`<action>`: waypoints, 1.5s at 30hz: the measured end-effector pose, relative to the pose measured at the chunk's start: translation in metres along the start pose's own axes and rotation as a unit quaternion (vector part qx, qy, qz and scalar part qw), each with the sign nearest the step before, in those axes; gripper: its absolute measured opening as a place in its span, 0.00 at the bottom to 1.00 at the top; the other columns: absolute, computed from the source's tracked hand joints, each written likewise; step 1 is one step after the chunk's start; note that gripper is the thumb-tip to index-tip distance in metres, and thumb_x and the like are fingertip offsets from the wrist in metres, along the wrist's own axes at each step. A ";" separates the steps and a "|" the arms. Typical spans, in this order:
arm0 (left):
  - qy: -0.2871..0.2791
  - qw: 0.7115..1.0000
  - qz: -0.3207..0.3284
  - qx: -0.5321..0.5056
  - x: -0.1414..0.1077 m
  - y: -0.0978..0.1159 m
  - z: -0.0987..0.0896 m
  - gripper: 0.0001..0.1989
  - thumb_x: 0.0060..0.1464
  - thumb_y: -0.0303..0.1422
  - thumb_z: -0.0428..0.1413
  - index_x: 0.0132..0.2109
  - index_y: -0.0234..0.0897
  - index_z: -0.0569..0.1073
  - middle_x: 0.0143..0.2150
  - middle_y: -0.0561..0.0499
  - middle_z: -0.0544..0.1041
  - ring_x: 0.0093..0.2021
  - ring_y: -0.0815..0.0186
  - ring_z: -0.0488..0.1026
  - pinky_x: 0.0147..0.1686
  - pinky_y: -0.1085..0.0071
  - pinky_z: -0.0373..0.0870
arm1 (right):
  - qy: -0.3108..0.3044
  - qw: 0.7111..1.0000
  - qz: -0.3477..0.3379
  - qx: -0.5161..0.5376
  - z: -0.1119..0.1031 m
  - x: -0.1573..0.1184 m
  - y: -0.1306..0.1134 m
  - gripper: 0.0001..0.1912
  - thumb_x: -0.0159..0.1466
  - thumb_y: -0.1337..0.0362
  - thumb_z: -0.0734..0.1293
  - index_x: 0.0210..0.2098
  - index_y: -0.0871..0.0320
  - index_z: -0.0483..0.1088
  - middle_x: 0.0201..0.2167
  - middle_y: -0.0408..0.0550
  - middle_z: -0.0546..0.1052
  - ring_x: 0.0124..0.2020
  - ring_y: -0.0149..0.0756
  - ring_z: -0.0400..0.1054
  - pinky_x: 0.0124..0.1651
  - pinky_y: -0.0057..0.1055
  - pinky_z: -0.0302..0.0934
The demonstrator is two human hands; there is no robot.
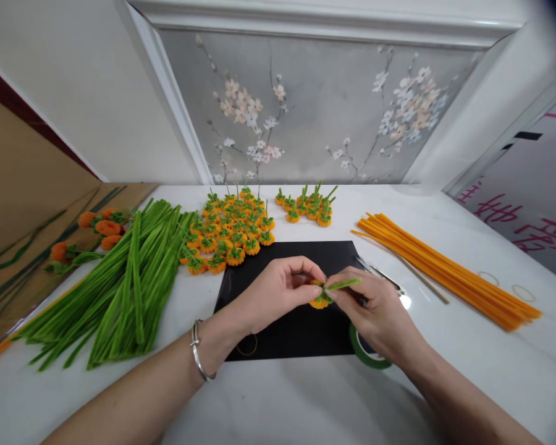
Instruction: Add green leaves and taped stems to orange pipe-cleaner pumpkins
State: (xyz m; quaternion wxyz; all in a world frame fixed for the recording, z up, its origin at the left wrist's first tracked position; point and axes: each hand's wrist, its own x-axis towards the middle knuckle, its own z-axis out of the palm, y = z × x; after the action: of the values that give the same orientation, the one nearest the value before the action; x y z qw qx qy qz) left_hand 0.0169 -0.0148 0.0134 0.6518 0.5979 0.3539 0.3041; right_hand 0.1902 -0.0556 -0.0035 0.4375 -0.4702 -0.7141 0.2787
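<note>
Over the black mat (282, 334), both hands meet at one small orange pipe-cleaner pumpkin (321, 303) with green leaves on top. My left hand (278, 290) is closed, thumb and forefinger pinching the pumpkin's left side at the leaves. From the right, my right hand (375, 303) pinches the green pipe cleaner (345, 283) at the pumpkin's top; a short straight length of it sticks out to the right across the fingers. Fingers hide part of the pumpkin. Under the right hand a roll of green tape (370, 358) shows partly, with scissors (380, 272) lying behind it.
Left lies a heap of green pipe cleaners (134, 290), beside orange pompom-like pieces (107, 227). Many finished-looking pumpkins (227, 232) crowd behind the mat, with a smaller group (312, 207) to their right. Orange pipe cleaners (454, 272) and a thin stick (421, 278) lie right. A panelled wall (324, 111) borders the back.
</note>
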 end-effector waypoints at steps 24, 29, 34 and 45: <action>0.101 0.907 0.208 0.353 -0.007 -0.004 0.017 0.10 0.57 0.24 0.49 0.36 0.32 0.76 0.44 0.46 0.69 0.41 0.69 0.70 0.38 0.75 0.69 | 0.079 0.978 -0.022 -0.193 0.011 -0.006 0.002 0.07 0.60 0.70 0.61 0.26 0.57 0.68 0.23 0.43 0.71 0.24 0.31 0.65 0.27 0.28 0.55; 0.101 0.904 0.181 0.373 -0.006 -0.004 0.017 0.11 0.56 0.23 0.48 0.32 0.31 0.75 0.42 0.47 0.70 0.38 0.69 0.70 0.37 0.74 0.68 | 0.066 0.979 -0.001 -0.194 0.014 -0.005 0.002 0.06 0.60 0.69 0.61 0.29 0.57 0.69 0.25 0.43 0.73 0.25 0.32 0.65 0.28 0.28 0.55; 0.104 0.920 0.140 0.349 -0.004 -0.003 0.011 0.10 0.57 0.25 0.48 0.30 0.33 0.73 0.42 0.49 0.70 0.34 0.71 0.70 0.31 0.75 0.67 | -0.017 0.993 0.103 -0.049 0.005 0.001 -0.002 0.08 0.62 0.64 0.60 0.30 0.57 0.69 0.23 0.42 0.70 0.22 0.30 0.60 0.25 0.26 0.54; 0.079 0.866 0.210 0.447 -0.005 -0.011 0.012 0.09 0.59 0.22 0.45 0.35 0.32 0.69 0.45 0.46 0.67 0.42 0.67 0.69 0.44 0.70 0.68 | -0.097 0.990 0.103 -0.030 -0.008 0.005 0.003 0.12 0.65 0.60 0.58 0.31 0.58 0.69 0.26 0.43 0.71 0.26 0.31 0.62 0.29 0.26 0.56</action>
State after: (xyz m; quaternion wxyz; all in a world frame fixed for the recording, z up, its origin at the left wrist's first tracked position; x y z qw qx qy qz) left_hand 0.0237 -0.0270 0.0037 0.2057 0.8593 0.3684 0.2892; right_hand 0.1977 -0.0501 -0.0008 0.3209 -0.5245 -0.7092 0.3450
